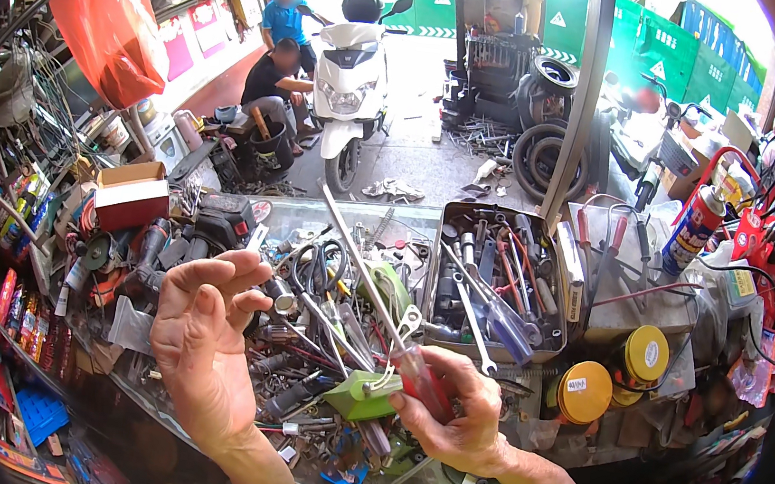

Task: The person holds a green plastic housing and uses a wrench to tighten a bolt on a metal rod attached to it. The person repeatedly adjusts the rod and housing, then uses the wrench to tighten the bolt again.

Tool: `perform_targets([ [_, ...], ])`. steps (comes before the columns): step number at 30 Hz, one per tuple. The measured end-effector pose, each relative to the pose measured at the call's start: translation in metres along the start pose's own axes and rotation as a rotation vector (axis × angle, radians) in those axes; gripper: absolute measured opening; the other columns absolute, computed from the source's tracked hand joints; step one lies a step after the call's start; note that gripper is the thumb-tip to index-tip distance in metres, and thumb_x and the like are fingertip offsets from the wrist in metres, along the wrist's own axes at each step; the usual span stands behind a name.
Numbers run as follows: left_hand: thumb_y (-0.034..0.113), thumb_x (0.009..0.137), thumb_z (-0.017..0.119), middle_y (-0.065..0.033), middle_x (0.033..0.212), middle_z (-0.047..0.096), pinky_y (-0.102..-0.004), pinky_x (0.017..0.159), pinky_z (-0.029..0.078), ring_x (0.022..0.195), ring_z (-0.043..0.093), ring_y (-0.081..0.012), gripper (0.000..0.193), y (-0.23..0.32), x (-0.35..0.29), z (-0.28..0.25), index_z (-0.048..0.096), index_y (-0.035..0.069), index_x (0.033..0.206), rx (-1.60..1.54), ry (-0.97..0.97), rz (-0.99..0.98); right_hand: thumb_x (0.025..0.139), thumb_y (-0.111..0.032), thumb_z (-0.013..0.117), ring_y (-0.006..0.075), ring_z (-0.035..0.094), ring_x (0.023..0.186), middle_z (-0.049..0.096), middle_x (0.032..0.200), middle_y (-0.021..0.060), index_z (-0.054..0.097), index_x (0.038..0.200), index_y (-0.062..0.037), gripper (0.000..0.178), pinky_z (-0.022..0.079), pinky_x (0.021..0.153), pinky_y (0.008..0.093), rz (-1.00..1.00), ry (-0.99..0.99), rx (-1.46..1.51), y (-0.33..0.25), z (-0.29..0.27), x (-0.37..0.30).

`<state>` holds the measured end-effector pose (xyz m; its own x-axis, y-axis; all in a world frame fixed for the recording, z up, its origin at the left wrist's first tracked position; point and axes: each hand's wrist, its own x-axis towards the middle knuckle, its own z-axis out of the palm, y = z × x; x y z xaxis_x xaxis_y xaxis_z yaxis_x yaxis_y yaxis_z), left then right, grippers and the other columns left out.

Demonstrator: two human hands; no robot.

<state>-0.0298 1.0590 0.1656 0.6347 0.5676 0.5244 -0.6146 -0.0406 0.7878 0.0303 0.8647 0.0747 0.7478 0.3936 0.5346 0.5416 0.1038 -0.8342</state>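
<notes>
My right hand (473,414) is wrapped round the red handle of a long screwdriver (421,380). Its metal shaft slants up and to the left across the bench. My left hand (208,351), raised over the bench's left part, has its fingers apart and holds nothing. Beneath the screwdriver lies a green-yellow tool or casing (362,398), partly hidden by my right hand. A heap of loose tools, sockets and cables covers the glass-topped bench (404,220) between my hands. Just beyond my right hand lies a combination wrench (475,327).
A metal tray (449,213) of wrenches and screwdrivers stands right of the heap. Farther right are yellow-lidded tins (583,392) and a spray can (693,229). A cordless drill (149,253) and open red box (132,197) lie left. Two people are near a white scooter (351,75) beyond.
</notes>
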Motion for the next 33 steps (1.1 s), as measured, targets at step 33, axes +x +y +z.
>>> perform_targets([
  [33,0.014,0.094,0.06,-0.0066,0.076,0.059,-0.0203,0.053,0.044,0.06,0.054,-0.0079,0.015,-0.011,0.013,-0.01,0.058,-0.001,0.095,-0.087,0.168,-0.087,0.07,-0.012,0.082,0.0227,0.067,0.062,0.069,0.085,0.0136,0.057,0.117,0.0008,0.055,0.052,0.05,0.0295,-0.372,-0.176,-0.172,0.005,0.006,-0.004],
])
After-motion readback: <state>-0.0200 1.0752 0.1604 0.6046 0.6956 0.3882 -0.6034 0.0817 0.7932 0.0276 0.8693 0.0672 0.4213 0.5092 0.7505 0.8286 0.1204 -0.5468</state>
